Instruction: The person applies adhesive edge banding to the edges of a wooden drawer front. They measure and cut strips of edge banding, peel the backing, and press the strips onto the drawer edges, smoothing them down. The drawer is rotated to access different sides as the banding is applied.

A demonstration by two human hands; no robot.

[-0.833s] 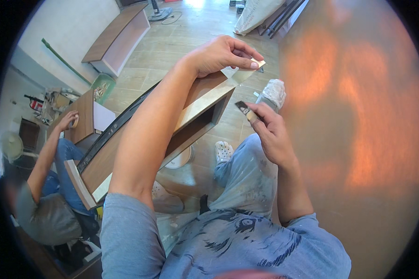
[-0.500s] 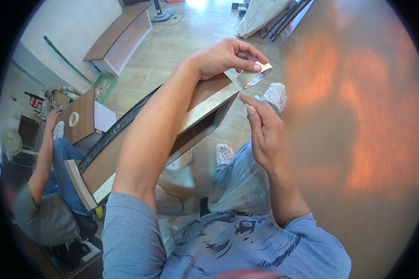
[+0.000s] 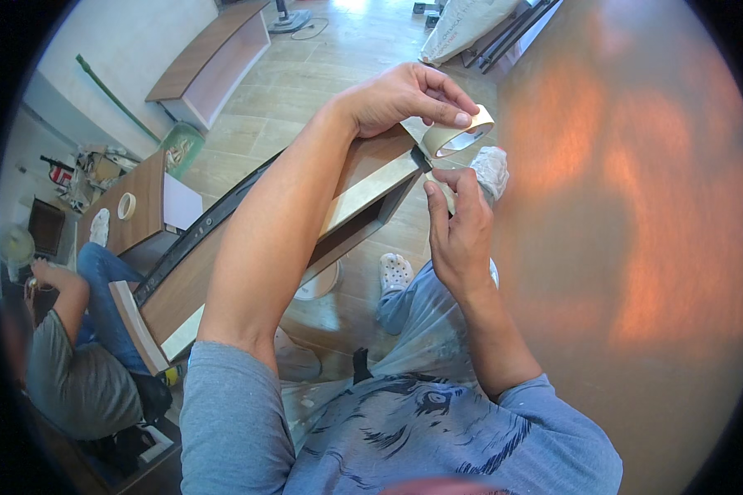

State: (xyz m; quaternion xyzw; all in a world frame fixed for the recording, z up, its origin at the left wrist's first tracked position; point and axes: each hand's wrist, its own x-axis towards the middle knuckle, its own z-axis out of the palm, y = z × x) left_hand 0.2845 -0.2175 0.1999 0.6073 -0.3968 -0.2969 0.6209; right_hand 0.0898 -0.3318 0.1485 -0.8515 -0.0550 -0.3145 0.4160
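Between its thumb and fingers, my left hand (image 3: 417,99) holds a roll of cream masking tape (image 3: 479,122) just past the far corner of a long wooden panel (image 3: 384,161). Cream tape (image 3: 371,191) covers the panel's near edge, and a small dark patch (image 3: 421,159) shows at its corner end. My right hand (image 3: 464,235) is closed beside that corner, thumb and index finger close together. What sits between those fingers is too small to make out. My left forearm crosses over the panel and hides part of it.
At left, another person (image 3: 82,363) sits by a wooden cabinet (image 3: 132,206) with a second tape roll (image 3: 126,205) on it. A large brown board (image 3: 627,247) fills the right side. A low bench unit (image 3: 210,58) and a green dustpan (image 3: 183,144) stand farther off.
The tape roll has moved slightly right and away from the panel's end, where the dark corner now shows. My right hand has shifted a little left and down. The other person's arm has drawn back.
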